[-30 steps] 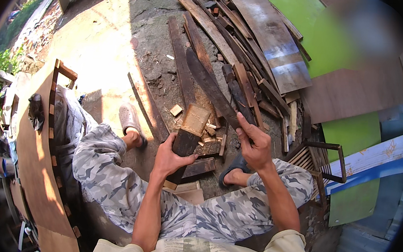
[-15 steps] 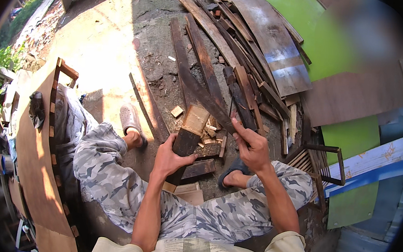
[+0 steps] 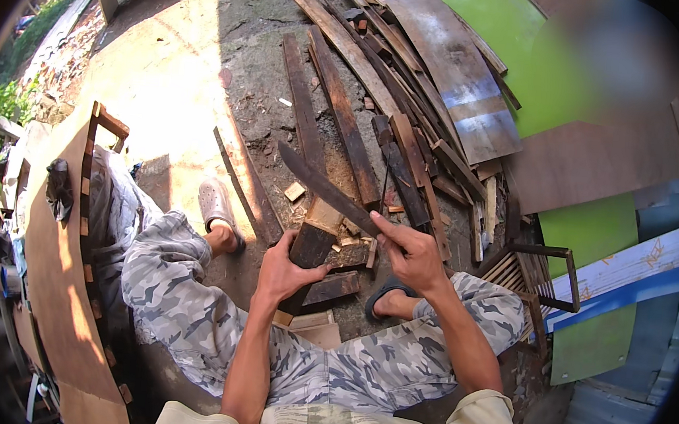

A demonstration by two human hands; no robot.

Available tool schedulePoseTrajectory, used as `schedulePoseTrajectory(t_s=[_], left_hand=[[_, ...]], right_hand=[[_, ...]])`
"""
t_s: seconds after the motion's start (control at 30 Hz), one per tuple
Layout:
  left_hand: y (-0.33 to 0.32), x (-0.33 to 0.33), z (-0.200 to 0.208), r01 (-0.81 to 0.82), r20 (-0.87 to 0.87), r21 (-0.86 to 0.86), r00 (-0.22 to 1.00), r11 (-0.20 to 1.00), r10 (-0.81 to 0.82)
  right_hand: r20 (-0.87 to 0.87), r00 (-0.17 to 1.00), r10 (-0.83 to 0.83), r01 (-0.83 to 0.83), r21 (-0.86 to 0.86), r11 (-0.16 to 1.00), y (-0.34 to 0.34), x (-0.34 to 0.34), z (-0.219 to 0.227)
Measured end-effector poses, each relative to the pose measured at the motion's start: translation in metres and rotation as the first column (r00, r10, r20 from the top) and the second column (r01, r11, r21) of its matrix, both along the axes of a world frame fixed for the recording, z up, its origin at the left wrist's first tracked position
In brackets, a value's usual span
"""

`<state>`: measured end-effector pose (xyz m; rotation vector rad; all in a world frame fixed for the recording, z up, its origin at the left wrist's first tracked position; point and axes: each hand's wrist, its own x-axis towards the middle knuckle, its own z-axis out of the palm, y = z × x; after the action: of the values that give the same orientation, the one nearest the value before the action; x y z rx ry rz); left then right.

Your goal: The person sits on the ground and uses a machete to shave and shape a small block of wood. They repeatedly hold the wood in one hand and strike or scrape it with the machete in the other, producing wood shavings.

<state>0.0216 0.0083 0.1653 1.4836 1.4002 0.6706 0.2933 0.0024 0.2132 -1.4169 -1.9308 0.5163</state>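
My left hand [image 3: 284, 271] is closed round a short, dark wooden beam [image 3: 313, 246], which stands tilted between my legs. Its upper end is cut to pale bare wood, and its lower end also shows pale. My right hand [image 3: 409, 256] grips a machete [image 3: 327, 190] with a long dark blade; the fingers hide its handle. The blade slants up to the left and passes over or just behind the beam's pale end; whether they touch I cannot tell. Wood chips [image 3: 351, 235] lie on the ground just beyond the beam, and another dark block [image 3: 332, 289] rests beside it.
Long dark planks [image 3: 347, 117] lie ahead, with a heap of boards [image 3: 427, 67] to the right. A slatted wooden rack [image 3: 530, 279] stands by my right knee. At my left is a curved brown panel [image 3: 56, 269]. Green sheets [image 3: 593, 232] lie at far right.
My right hand has moved a little left and down, bringing the machete blade lower, near the pale end of the beam. My left hand and the beam stay almost in place.
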Motion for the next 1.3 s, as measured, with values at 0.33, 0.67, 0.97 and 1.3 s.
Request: schedulePoseTrajectory(t_s=[0.33,0.67,0.97,1.3], left_hand=[[0.005,-0.001,0.01,-0.002,0.017,-0.068,1.0,0.998,0.003],[0.003,-0.004,0.004,-0.005,0.02,-0.1,1.0,0.995,0.007],[0.004,-0.006,0.001,0.005,0.001,-0.075,1.0,0.997,-0.005],[0.001,-0.004,-0.006,0.001,0.021,-0.093,1.0,0.996,0.001]], right_hand=[[-0.174,0.979,-0.11,0.122,0.058,0.991,0.011,0.001,0.021],[0.063,0.998,0.001,0.007,-0.115,0.993,-0.001,0.005,0.015],[0.157,0.986,0.049,-0.02,-0.18,0.983,-0.002,0.011,0.008],[-0.073,0.997,-0.006,-0.002,-0.106,0.994,-0.003,0.009,-0.002]])
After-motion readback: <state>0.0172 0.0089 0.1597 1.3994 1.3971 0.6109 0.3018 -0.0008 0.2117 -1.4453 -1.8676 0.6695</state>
